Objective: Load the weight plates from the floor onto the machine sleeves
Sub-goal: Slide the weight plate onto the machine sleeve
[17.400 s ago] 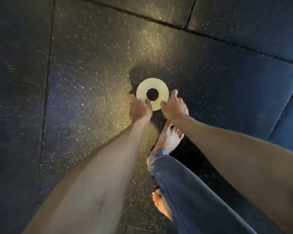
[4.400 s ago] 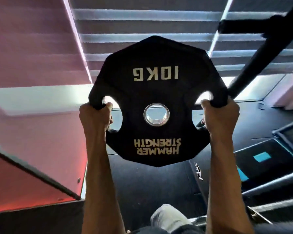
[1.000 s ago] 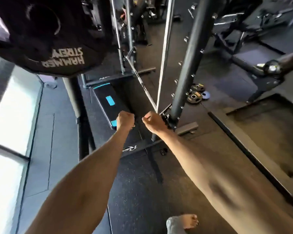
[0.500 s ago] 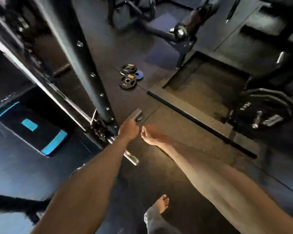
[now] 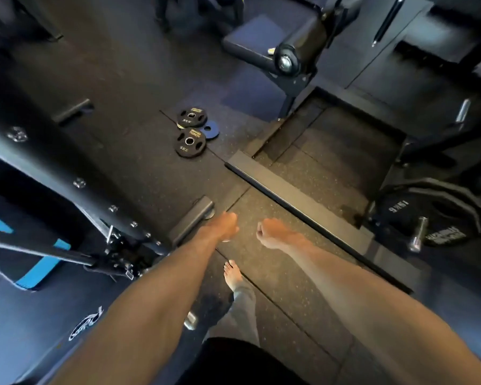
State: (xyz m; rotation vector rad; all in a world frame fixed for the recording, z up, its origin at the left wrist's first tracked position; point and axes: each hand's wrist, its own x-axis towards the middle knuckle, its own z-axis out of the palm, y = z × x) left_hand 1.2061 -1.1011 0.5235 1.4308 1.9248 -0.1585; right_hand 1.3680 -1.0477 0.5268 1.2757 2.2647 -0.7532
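Two black 5 kg plates lie flat on the rubber floor ahead, the nearer plate (image 5: 190, 142) and the farther plate (image 5: 192, 117), with a small blue disc (image 5: 212, 130) beside them. At the right, black plates (image 5: 433, 212) marked in kilograms hang on a chrome machine sleeve (image 5: 418, 229). My left hand (image 5: 224, 226) and my right hand (image 5: 271, 232) hang in front of me, both curled into loose fists and holding nothing. They are well short of the floor plates.
A thick black rack upright (image 5: 53, 173) slants across the left, its steel foot (image 5: 192, 219) right by my left hand. A raised black platform edge (image 5: 303, 207) runs diagonally at the right. A padded machine (image 5: 289, 51) stands behind the plates. My bare foot (image 5: 232, 275) is below my hands.
The view has swung further right and forward; the floor plates now sit nearer the middle. My right hand has curled from open into a fist. Both hands stay empty.
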